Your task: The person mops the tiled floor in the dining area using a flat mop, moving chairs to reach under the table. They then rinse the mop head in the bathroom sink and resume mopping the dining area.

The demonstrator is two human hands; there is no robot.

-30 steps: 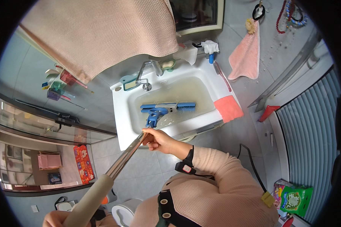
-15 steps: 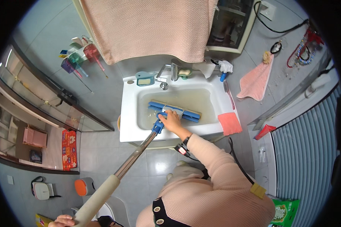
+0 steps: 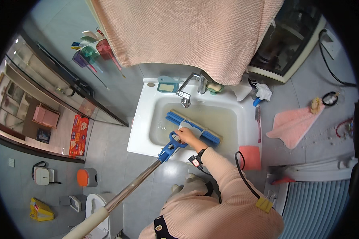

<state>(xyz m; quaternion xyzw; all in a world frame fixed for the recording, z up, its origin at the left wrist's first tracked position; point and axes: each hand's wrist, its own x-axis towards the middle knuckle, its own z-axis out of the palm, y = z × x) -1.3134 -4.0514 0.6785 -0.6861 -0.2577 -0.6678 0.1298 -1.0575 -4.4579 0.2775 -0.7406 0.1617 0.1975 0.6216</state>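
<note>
A sponge mop lies slanting across the washbasin (image 3: 136, 137). Its blue mop head (image 3: 211, 137), edged with a beige sponge strip, rests in cloudy water. My right hand (image 3: 188, 137) has its fingers closed on the mop beside the blue looped lever (image 3: 174, 144), just above the head. From there the steel pole (image 3: 136, 183) runs down to the lower left and ends in a cream grip (image 3: 91, 224). The far end of that grip leaves the picture, and my left hand is out of sight.
A chrome faucet (image 3: 202, 84) stands behind the basin, with soap dishes (image 3: 168, 87) nearby. A brush (image 3: 258, 124) and a coral cloth (image 3: 250, 157) lie on the right rim. A pink towel (image 3: 179, 36) hangs above. The toilet (image 3: 101, 199) is at lower left.
The view has shifted and turned. The mop head now slants more steeply in the water. My left hand, earlier on the cream grip, has gone out of view; my right hand stays on the mop.
</note>
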